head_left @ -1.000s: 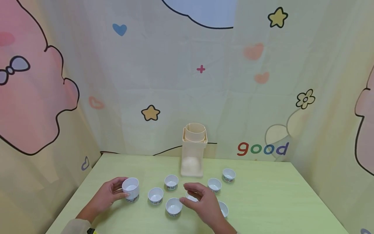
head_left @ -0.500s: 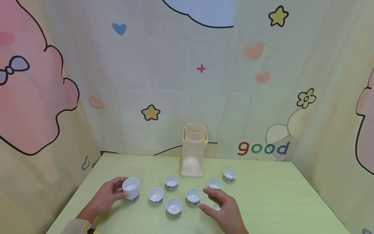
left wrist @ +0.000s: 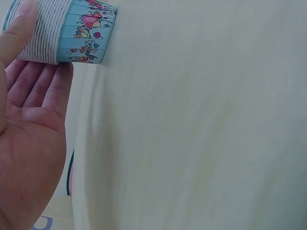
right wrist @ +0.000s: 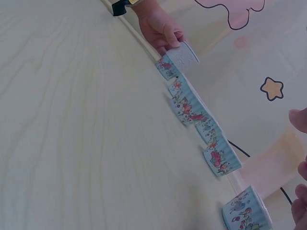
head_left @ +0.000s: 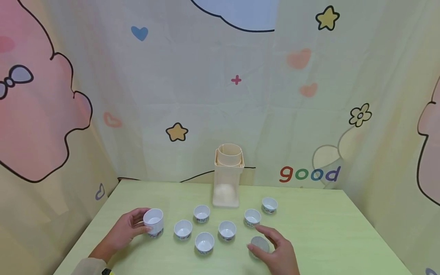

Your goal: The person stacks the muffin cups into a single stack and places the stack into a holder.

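My left hand (head_left: pixel 125 229) grips a nested stack of paper baking cups (head_left: pixel 153 221) at the left of the table. In the left wrist view, the stack (left wrist: pixel 57 31) shows many ribbed rims and a light-blue base with printed flowers. My right hand (head_left: pixel 276 250) hovers at the front right cup (head_left: pixel 260 244), its thumb and fingers spread apart with the cup below and between them in the head view. That cup looks darker inside. Only the right hand's fingertips (right wrist: pixel 300 124) show at the right edge of the right wrist view, apart from the nearest cup (right wrist: pixel 247 211).
Several single cups stand upright in staggered rows, among them a middle cup (head_left: pixel 227 230), a front cup (head_left: pixel 204 243) and a far right cup (head_left: pixel 269 205). Behind them a cream dispenser-like stand (head_left: pixel 226 187) holds a round tube. A printed curtain (head_left: pixel 206 76) encloses the table (head_left: pixel 326 229).
My right hand has moved right and towards me, from over the middle cup to the front right cup, uncovering the middle one. The left hand stays on the stack.
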Demonstrator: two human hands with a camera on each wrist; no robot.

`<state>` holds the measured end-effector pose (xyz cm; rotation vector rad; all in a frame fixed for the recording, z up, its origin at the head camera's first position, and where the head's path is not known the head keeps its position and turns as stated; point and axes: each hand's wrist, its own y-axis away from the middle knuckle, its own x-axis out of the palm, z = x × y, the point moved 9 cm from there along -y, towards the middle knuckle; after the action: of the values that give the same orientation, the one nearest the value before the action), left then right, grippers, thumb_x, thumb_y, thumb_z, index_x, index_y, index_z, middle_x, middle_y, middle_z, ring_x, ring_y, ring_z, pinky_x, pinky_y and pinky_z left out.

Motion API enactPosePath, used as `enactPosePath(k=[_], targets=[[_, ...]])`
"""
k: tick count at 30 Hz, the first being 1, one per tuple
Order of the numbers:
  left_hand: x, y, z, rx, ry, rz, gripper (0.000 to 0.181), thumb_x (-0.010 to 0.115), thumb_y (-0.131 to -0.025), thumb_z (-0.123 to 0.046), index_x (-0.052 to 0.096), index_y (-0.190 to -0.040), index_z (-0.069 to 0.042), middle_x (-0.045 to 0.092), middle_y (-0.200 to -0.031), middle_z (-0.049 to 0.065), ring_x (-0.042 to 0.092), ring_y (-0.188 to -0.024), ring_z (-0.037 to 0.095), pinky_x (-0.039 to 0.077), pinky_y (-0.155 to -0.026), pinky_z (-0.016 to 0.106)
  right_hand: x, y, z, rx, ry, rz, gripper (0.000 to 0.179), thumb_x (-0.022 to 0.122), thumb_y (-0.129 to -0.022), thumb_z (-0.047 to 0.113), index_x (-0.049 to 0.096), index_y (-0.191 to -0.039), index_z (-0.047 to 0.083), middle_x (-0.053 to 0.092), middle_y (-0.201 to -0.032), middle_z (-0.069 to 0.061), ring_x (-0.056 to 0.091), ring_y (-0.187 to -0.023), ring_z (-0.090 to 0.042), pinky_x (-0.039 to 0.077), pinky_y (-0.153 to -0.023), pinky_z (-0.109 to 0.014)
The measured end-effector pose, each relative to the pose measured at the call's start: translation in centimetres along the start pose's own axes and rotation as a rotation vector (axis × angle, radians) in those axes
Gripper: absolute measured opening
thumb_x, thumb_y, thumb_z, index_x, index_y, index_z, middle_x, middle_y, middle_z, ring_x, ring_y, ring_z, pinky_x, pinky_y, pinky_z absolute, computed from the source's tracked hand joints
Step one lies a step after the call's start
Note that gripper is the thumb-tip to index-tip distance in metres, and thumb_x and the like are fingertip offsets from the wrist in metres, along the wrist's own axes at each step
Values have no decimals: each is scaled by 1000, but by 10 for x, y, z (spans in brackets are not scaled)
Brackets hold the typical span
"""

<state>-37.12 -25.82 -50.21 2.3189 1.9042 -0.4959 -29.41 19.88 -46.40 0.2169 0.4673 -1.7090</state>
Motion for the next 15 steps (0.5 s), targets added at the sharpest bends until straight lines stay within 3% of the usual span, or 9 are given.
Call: enactPosePath(k=[3, 8, 10, 15], targets=[[0, 0, 1, 5, 15, 5, 66, 81, -86, -9, 48, -140, 12, 55, -141, 34, 60, -110, -7, 55, -97, 18, -4, -1, -5, -13, 8, -17, 52, 95, -72, 29, 75, -119, 21, 73, -127, 0, 63, -119, -2, 51, -111, -34], [0, 0, 0, 25, 23, 26, 67, 81, -87, -11, 47, -141, 13, 53, -141, 36, 60, -111, -8, 55, -97, 17, -9, -1, -15, -19, -9, -33, 59, 96, -71, 26, 73, -124, 13, 71, -131, -3, 58, -117, 7, 48, -104, -14], [0, 1, -1, 26, 27, 32, 68, 81, -87, -11, 46, -141, 13, 52, -142, 36, 60, -112, -8, 55, -97, 17, -10, -2, -21, -2, -13, -29, 62, 96, -71, 26, 72, -126, 12, 70, -133, -4, 58, -119, 5, 48, -103, -12], [1, 0, -2, 25, 33, 36, 68, 81, -87, -11, 46, -141, 13, 52, -142, 37, 60, -112, -7, 55, -97, 17, -8, -4, -31, 54, 14, 24, 70, 94, -73, 29, 66, -134, 10, 66, -139, -9, 60, -130, -26, 53, -109, -36]])
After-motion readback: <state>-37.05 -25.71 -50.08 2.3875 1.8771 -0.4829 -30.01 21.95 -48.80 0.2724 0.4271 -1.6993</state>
